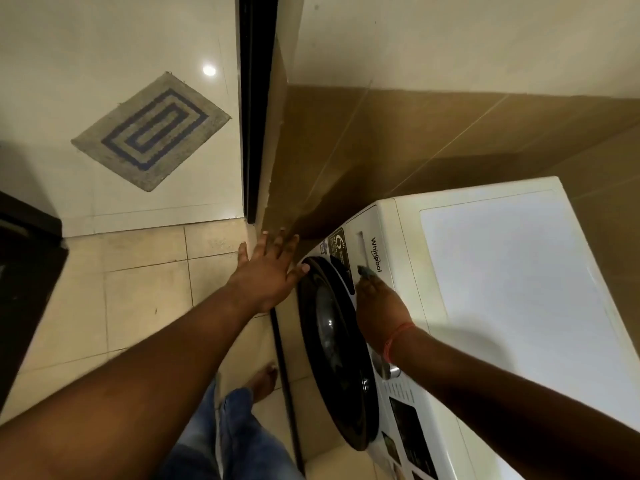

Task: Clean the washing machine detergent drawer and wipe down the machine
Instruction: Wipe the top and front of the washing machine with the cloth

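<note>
A white front-loading washing machine (502, 258) stands against the brown tiled wall, with its dark round door (336, 344) closed. The detergent drawer (363, 247) at the front top corner, beside the brand lettering, sits flush in the panel. My left hand (266, 271) is open with fingers spread, its thumb touching the top rim of the door. My right hand (379, 306) reaches down onto the drawer front with fingers bunched. A small bluish-grey thing (367, 270) shows at the fingertips; what it is cannot be made out.
A grey mat with a blue spiral pattern (150, 131) lies on the pale floor beyond a dark door frame (256, 109). A dark piece of furniture (24, 271) stands at the left. My jeans-clad leg and bare foot (265, 379) are close to the machine's front.
</note>
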Motion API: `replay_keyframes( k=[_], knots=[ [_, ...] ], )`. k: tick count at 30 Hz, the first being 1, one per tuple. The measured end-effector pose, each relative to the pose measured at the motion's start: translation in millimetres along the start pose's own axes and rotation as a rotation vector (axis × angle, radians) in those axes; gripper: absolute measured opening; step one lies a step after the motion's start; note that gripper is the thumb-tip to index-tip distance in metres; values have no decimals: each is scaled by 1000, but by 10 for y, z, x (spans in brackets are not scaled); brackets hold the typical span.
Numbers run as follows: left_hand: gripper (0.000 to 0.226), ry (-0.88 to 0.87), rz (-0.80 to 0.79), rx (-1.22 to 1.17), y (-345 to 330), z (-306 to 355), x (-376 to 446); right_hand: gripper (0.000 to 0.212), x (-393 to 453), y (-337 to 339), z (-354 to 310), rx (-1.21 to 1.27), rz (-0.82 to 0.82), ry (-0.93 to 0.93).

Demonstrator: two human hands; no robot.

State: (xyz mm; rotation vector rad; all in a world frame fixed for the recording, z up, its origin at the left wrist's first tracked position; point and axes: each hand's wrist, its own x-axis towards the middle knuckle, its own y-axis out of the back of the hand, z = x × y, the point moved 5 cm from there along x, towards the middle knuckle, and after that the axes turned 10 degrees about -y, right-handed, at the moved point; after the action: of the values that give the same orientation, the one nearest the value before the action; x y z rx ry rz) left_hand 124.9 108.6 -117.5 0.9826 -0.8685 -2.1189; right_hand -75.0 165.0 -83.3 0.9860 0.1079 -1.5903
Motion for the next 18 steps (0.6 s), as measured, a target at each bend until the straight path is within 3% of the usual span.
replay_keyframes(
  k=[1,5,9,11,14,16,18],
  knots=[
    [73,-11,1,-3,-30,29,3,37,21,-16,-28,9,-27,11],
    [75,-22,-22,9,-98,60,6,49,517,220,98,-17,194,-59],
    [78,-8,-14,9,-92,-23,-25,54,815,390,242,107,236,-127],
    [77,13,1,-2,-101,-76,-57,54,700,223,123,168,183,-145],
    [75,43,12,-18,-104,-121,-124,59,357,-180,-308,124,94,9],
    [74,57,19,-35,-94,-113,-149,55,189,-276,-384,287,-17,49],
    [75,59,21,-50,-89,-86,-160,57,264,-204,-267,607,-42,-52]
  ],
)
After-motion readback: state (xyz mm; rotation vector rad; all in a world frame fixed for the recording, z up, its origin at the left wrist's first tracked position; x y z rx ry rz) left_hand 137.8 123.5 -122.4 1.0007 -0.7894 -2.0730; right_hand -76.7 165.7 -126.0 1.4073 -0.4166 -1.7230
